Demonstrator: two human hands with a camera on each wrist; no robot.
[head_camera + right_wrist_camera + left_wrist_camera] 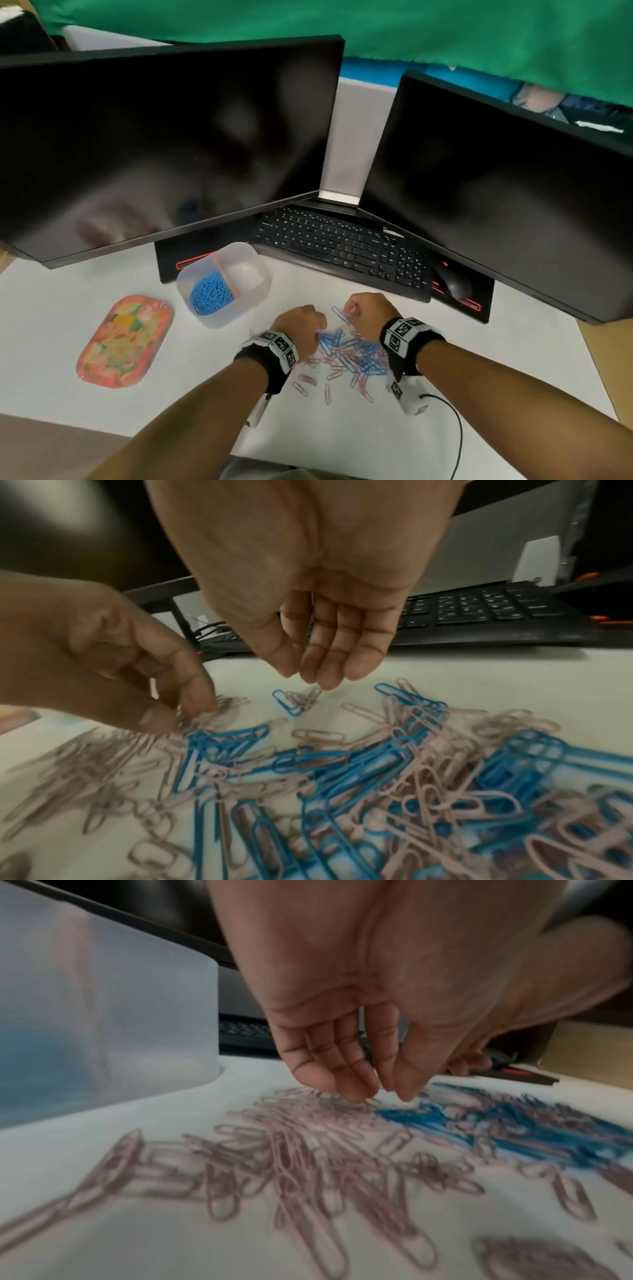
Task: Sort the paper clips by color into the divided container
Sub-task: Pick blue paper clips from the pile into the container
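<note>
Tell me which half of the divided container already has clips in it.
The left compartment of the divided container, nearer the floral tray, holds a heap of blue clips. The right compartment, beyond the pink divider, looks empty.

The room is evenly and softly lit from overhead, so the white desk (342, 445) reads bright while the two dark monitors (164, 144) give back faint, smeared reflections. Shadows under the forearms are weak. The head view bends straight edges near its borders. Both wrist views are heavily smeared: the pink paper clips (291, 1164) streak into blur, the container (103, 1015) is a hazy mass, and the blue paper clips (342, 764) soften toward the lower edge.
</note>
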